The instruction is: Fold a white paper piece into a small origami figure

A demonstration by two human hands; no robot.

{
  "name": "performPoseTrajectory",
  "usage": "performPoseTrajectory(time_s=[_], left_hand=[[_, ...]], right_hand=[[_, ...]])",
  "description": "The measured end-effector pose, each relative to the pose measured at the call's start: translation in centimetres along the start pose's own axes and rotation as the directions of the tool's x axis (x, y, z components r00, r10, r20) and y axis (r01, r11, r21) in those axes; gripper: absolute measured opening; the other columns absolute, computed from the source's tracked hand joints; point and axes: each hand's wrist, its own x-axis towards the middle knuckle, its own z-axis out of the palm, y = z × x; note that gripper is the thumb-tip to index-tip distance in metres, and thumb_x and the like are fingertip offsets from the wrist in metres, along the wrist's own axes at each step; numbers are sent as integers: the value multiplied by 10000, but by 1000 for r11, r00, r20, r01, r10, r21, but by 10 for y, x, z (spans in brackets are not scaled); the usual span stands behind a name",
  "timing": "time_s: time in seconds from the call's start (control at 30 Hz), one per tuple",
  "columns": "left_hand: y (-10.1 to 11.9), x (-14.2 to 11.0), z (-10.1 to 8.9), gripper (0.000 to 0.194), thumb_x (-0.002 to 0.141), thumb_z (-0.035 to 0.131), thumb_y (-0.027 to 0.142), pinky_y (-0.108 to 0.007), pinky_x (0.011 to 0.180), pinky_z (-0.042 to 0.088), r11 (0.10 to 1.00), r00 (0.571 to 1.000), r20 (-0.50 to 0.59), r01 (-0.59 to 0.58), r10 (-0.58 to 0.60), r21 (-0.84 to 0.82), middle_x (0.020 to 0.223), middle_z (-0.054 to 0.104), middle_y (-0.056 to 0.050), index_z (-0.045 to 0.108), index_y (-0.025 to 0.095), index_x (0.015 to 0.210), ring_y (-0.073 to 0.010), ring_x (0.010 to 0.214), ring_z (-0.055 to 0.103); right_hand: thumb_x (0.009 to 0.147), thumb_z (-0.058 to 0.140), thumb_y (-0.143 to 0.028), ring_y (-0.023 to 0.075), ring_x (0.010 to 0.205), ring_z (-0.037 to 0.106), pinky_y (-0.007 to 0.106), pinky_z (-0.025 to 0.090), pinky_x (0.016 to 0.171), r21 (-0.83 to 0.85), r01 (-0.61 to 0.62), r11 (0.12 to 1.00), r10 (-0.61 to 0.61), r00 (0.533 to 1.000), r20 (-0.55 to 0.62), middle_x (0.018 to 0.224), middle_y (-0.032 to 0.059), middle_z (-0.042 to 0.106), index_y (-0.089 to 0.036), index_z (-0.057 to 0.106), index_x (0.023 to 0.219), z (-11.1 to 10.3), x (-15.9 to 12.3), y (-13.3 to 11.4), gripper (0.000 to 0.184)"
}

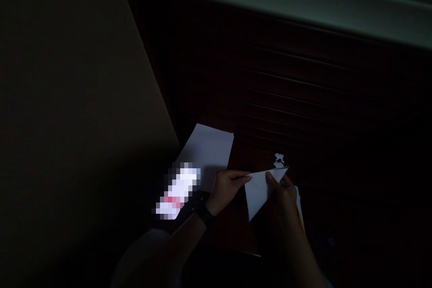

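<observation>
In dim light a white sheet of paper folded into a triangle (pixel 258 189) is held up between both hands. My left hand (pixel 227 190) pinches its upper left corner, fingers closed on the edge. My right hand (pixel 283 193) grips the upper right part, the thumb pressed on the paper near the tip. A dark band sits on my left wrist (pixel 204 213).
A flat white sheet (pixel 207 150) lies on the dark wooden surface (pixel 243 229) behind my left hand. A small white paper scrap (pixel 279 159) lies past the triangle's tip. A glowing screen (pixel 178 191) is at the left. More paper with a yellow edge (pixel 299 216) lies under my right hand.
</observation>
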Motion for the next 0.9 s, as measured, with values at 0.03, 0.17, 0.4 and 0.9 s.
performPoseTrajectory(time_s=[0.03, 0.17, 0.4, 0.9], left_hand=[[0, 0, 0, 241, 678, 650, 334, -280, 721, 515, 1000, 1000, 6, 4, -4, 2, 867, 701, -48, 701, 182, 859, -211, 811, 645], [-2, -1, 1, 257, 665, 662, 326, -277, 705, 516, 999, 999, 31, 36, -36, -21, 861, 703, -53, 700, 173, 868, -217, 807, 646], [-6, -3, 3, 288, 647, 681, 314, -283, 698, 518, 993, 994, 70, 87, -81, -80, 866, 702, -65, 694, 154, 886, -220, 795, 647], [-7, -7, 5, 285, 689, 641, 340, -274, 699, 514, 995, 997, 32, 74, -72, -68, 888, 697, -68, 687, 158, 905, -217, 814, 642]], right_hand=[[614, 736, -228, 181, 640, 635, 308, 506, 603, -1, -2, 1000, 2, 1000, -11, 756, 20, 672, -180, 600, 904, 0, 1, -1, 324], [614, 738, -216, 190, 665, 643, 312, 510, 615, -3, 13, 1000, -13, 1000, 9, 771, 26, 683, -186, 588, 923, 0, 1, -6, 345], [627, 730, -186, 197, 765, 647, 328, 516, 665, 35, 29, 999, -31, 998, 61, 936, 53, 677, -230, 523, 1061, 2, 1, -9, 482], [616, 738, -198, 204, 692, 653, 326, 532, 593, -23, 5, 1000, -3, 997, 76, 845, 59, 682, -210, 511, 1071, 5, -2, -8, 508]])
